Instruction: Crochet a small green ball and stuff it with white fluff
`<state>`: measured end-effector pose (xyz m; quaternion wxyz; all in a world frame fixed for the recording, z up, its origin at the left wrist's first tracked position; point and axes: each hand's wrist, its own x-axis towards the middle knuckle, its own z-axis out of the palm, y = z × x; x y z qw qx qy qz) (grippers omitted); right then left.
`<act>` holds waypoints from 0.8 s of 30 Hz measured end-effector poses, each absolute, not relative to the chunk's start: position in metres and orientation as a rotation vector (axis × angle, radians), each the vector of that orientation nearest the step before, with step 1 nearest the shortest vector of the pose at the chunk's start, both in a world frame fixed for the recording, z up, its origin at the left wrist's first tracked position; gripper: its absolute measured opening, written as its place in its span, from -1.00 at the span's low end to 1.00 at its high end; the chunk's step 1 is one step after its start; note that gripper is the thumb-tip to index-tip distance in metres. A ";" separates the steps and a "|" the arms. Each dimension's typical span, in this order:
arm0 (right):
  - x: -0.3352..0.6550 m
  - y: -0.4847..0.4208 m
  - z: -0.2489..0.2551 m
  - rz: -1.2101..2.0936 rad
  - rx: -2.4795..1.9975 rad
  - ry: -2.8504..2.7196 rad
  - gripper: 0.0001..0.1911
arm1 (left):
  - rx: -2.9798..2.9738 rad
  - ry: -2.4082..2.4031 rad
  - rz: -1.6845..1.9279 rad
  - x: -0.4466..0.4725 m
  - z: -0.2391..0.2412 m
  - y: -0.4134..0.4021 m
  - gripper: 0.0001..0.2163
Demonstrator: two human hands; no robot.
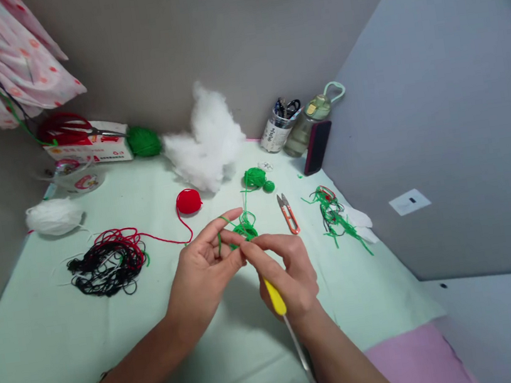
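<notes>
My left hand (203, 272) is closed in a pinch, with green yarn (246, 219) looped over its fingers and a small green piece of work at the fingertips. My right hand (290, 272) grips a crochet hook with a yellow handle (275, 298); the hook's tip is hidden by fingers and yarn. Both hands meet at the fingertips above the table. A strand runs from the yarn up to a green ball (254, 178), beside which sits a smaller green ball (269, 186). Orange thread snips (289, 214) lie right of the yarn.
On the left lie a black yarn tangle (107, 266), a red ball (188, 201) and white yarn (54, 216). White stuffing (210, 141), a pen can (275, 130), a bottle (299, 134) and a phone (318, 148) stand at the back. Green scraps (335, 215) lie right.
</notes>
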<state>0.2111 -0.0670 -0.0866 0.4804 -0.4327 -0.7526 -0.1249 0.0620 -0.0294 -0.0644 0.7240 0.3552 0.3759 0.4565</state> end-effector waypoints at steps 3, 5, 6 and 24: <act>0.212 -0.067 -0.085 -0.182 -1.031 -1.769 -0.58 | 0.593 0.669 0.865 0.060 -0.065 -0.025 -0.64; 0.214 -0.066 -0.080 0.081 -1.005 -1.594 -0.62 | 0.541 0.647 0.845 0.058 -0.064 -0.022 -0.69; 0.215 -0.065 -0.077 0.223 -0.981 -1.482 -0.66 | 0.550 0.648 0.865 0.056 -0.063 -0.021 -0.71; 0.226 -0.054 -0.069 0.954 -0.848 -0.994 -0.80 | 0.551 0.551 0.735 0.054 -0.061 -0.020 -0.71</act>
